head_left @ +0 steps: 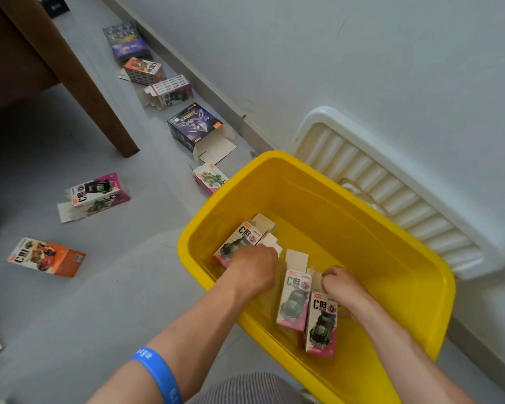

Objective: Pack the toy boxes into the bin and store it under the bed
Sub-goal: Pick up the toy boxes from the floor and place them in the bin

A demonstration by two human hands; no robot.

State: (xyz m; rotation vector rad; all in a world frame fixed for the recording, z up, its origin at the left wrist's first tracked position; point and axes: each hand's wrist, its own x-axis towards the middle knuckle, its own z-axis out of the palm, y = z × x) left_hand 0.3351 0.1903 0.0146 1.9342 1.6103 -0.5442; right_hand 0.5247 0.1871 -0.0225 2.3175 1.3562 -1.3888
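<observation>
While your left hand (252,265) pinches one C03 toy box (238,242) against the yellow bin's (420,275) near-left wall and your right hand (343,282) curls onto another's flap (315,277), you're seemingly squaring them into rows, leaving eight boxes on the floor (146,275).

Both hands are down inside the yellow bin (318,182). Beyond the left hand (252,265) and right hand (343,282), the bin's far half lies bare, with open room to reach in. Three C03 boxes (293,300) crowd the near end around the hands, their open flaps sticking up between the wrists. Past the right hand, the white lid (391,185) leans on the wall, closing that side. Left of the left hand, grey floor (123,287) is open up to an orange box (45,256).
</observation>
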